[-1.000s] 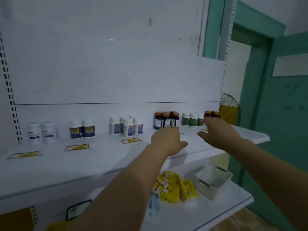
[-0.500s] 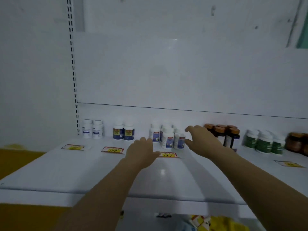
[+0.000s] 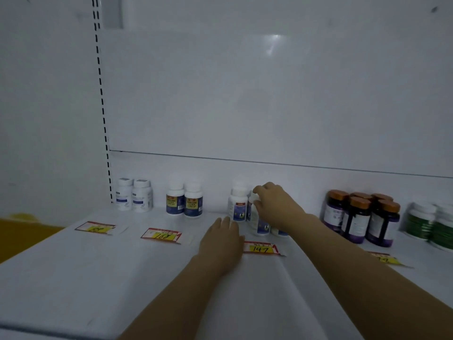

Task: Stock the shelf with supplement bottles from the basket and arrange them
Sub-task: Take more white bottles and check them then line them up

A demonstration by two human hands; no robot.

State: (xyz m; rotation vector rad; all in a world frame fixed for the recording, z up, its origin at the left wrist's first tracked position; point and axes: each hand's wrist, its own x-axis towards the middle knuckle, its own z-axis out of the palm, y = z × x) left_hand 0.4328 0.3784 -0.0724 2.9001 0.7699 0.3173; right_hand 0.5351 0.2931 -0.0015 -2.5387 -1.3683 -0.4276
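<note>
On the white shelf (image 3: 73,278), a cluster of white supplement bottles with blue-purple labels (image 3: 237,204) stands at the back centre. My right hand (image 3: 278,208) reaches over this cluster, and its fingers and thumb pinch the cap of the front white bottle (image 3: 259,223). My left hand (image 3: 221,238) hovers low over the shelf just left of the cluster with fingers straight, holding nothing. The basket is out of view.
Along the back stand two white bottles (image 3: 133,195), two with dark-blue labels (image 3: 184,200), several dark bottles with orange caps (image 3: 359,217) and green-labelled bottles (image 3: 422,222). Price tags (image 3: 161,235) (image 3: 261,248) lie on the shelf. A slotted upright (image 3: 103,114) stands at the left.
My view swung left along the shelf and came closer. My right hand moved from the orange-capped bottles to the white cluster and took hold of a cap; my left hand followed leftward.
</note>
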